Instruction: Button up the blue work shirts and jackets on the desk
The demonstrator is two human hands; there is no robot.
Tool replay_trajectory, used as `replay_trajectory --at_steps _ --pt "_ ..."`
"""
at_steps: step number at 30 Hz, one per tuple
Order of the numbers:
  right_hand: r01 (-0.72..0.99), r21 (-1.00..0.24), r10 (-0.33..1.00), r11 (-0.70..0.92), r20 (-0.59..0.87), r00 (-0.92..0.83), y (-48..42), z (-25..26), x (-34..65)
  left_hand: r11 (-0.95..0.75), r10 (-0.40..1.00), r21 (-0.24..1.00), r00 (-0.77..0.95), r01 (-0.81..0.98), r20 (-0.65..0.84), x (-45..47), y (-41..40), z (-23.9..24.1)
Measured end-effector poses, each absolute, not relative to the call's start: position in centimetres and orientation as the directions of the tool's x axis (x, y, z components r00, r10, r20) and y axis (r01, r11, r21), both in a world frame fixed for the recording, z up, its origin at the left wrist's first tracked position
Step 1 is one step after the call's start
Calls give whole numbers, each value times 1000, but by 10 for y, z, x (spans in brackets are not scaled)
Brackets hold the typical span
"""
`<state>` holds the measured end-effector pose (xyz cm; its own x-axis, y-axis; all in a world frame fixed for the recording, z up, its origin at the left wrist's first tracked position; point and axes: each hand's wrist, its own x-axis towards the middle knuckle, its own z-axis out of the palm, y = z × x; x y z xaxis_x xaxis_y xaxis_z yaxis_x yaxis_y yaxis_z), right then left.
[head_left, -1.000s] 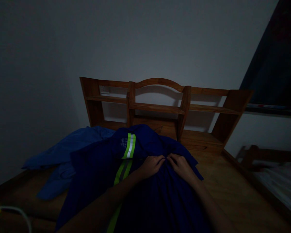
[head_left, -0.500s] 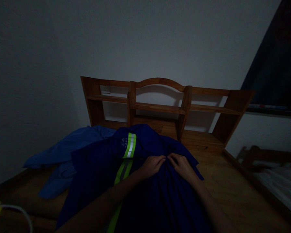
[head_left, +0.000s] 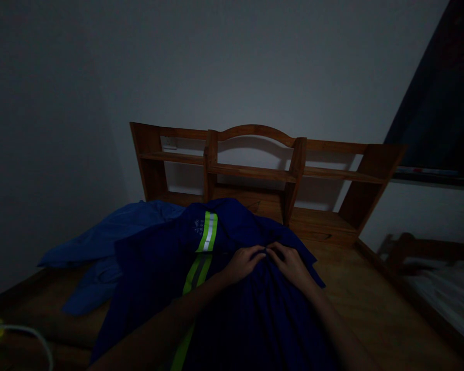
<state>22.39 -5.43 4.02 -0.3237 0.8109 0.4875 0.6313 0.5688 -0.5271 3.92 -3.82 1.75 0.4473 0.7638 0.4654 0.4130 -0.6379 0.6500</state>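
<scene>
A dark blue work jacket [head_left: 162,257] with a yellow-green reflective stripe [head_left: 208,232] lies spread over a wooden desk [head_left: 371,304]. My left hand [head_left: 243,263] and my right hand [head_left: 291,263] rest side by side on the jacket's middle, fingertips almost touching. Both pinch the cloth with curled fingers near its upper front edge. My forearms lie across the lower part of the garment. The room is very dim, so what sits between the fingertips is hard to make out.
A lighter blue garment [head_left: 100,242] lies crumpled at the left, partly under the jacket. A wooden shelf unit [head_left: 251,172] stands at the back of the desk against a white wall. A white cable [head_left: 19,332] curls at the lower left. Another piece of furniture [head_left: 429,268] shows at the right.
Hardly anything differs. Both hands stay pinched on the jacket at the same spot, with only a slight shift of the fingers and of the view.
</scene>
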Motion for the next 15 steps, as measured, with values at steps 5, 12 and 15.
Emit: replay_trajectory --at_steps 5,12,15 --pt "581 -561 803 589 487 -343 -56 42 222 -620 775 696 422 361 471 39 -40 24" --pt "598 -543 800 590 491 -345 -59 43 221 -613 777 720 416 327 472 40 -39 23" --pt "601 -541 801 589 490 -344 -59 44 220 -595 792 728 401 340 461 40 -37 22"
